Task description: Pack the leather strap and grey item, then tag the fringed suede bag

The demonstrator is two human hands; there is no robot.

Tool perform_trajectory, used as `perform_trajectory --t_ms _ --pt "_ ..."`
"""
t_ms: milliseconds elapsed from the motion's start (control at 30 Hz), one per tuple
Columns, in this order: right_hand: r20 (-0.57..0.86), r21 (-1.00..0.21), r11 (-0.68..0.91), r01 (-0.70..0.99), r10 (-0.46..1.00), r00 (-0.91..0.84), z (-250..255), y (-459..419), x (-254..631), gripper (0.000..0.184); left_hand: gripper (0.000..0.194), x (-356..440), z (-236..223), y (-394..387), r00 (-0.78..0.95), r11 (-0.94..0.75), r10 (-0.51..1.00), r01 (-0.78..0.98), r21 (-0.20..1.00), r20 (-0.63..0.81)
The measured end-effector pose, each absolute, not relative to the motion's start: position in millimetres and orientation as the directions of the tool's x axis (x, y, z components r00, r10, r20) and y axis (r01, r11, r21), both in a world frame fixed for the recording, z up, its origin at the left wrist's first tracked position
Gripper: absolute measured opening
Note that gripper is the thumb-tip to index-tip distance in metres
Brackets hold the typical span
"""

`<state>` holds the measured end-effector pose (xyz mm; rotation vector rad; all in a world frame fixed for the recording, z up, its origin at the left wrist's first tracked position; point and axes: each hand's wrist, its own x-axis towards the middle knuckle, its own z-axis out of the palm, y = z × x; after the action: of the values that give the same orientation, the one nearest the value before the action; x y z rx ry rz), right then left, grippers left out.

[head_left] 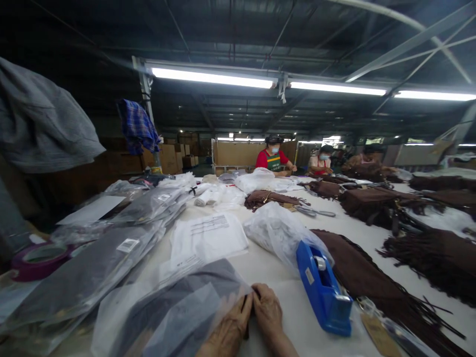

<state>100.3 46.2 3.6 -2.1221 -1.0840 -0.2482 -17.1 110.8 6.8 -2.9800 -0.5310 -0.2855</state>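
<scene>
My left hand (pixel 229 328) and my right hand (pixel 268 311) rest close together at the near edge of the white table (pixel 267 267). Both sets of fingers pinch the right edge of a clear plastic bag (pixel 178 312) holding a dark folded garment. A blue tape dispenser (pixel 323 290) stands just right of my right hand. A crumpled clear bag (pixel 278 230) lies behind the dispenser.
Stacks of bagged dark garments (pixel 96 267) lie at the left with a purple tape roll (pixel 40 258). Brown fringed garments (pixel 390 292) cover the right side. Scissors (pixel 316 212) lie mid-table. Other people (pixel 274 156) work at the far end.
</scene>
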Motion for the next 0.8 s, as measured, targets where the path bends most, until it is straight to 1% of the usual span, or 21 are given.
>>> perform_trajectory --t_ms 67,133,267,367,533,633,733,800 --pt "0.466 -0.536 -0.367 0.761 0.622 0.629 2.0 45.1 100.6 0.022 0.059 -13.4 13.4 112.4 0.944 -0.950 0.310 0.312 0.002 0.109" --pt "0.467 -0.549 -0.357 0.756 0.619 0.632 0.9 44.5 101.2 0.021 0.057 -13.9 21.7 113.1 0.957 -0.958 0.282 0.277 0.077 0.066" --pt "0.455 -0.572 -0.346 0.743 0.620 0.639 0.8 43.6 102.9 0.022 0.052 -19.8 35.8 111.1 0.946 -0.942 0.297 0.268 0.200 0.130" --pt "0.419 -0.598 -0.346 0.723 0.635 0.649 2.7 41.5 103.7 0.024 0.048 -21.5 43.6 108.0 0.945 -0.928 0.302 0.260 0.265 0.129" --pt "0.318 -0.655 -0.354 0.668 0.672 0.668 8.5 37.5 104.0 0.022 0.035 -17.6 54.4 106.2 0.937 -0.912 0.341 0.310 0.267 0.075" --pt "0.249 -0.684 -0.373 0.628 0.689 0.680 13.1 37.0 104.7 0.024 0.033 -16.9 56.7 106.9 0.939 -0.906 0.342 0.317 0.282 0.044" --pt "0.171 -0.705 -0.402 0.584 0.703 0.691 18.9 37.9 106.8 0.024 0.029 -18.9 55.1 107.5 0.942 -0.901 0.333 0.307 0.307 0.036" --pt "0.117 -0.716 -0.424 0.554 0.710 0.694 22.8 39.2 109.2 0.020 0.027 -20.5 52.5 108.1 0.943 -0.898 0.331 0.301 0.322 0.043"
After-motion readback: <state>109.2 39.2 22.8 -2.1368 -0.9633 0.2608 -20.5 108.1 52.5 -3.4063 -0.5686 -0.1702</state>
